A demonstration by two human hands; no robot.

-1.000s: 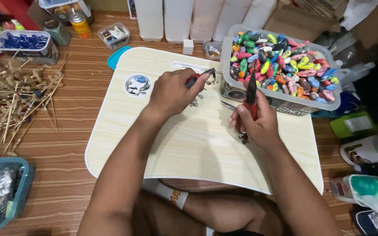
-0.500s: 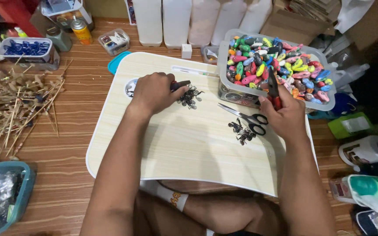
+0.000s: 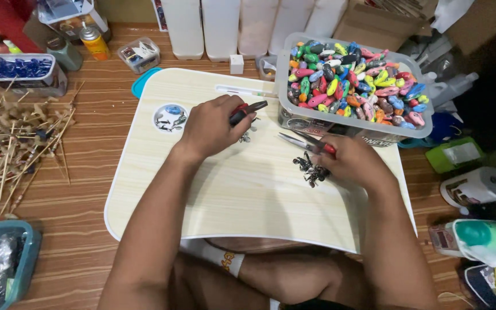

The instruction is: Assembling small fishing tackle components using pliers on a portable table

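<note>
Both hands rested on the pale lap desk (image 3: 248, 195). Left hand (image 3: 210, 126) was closed around red-handled pliers (image 3: 247, 111), the tip pointing toward the bin of coloured beads (image 3: 354, 80). Right hand (image 3: 354, 161) was curled over the scissors (image 3: 308, 143), fingers touching a small pile of dark metal pieces (image 3: 311, 169).

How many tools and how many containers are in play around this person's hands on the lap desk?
Pliers with red and black handles, in the left hand: 1
Scissors with red handles, under the right hand: 1
Clear tub of colourful beads: 1
Round white dish: 1
Pile of small dark metal bits: 1
Total: 5
</note>
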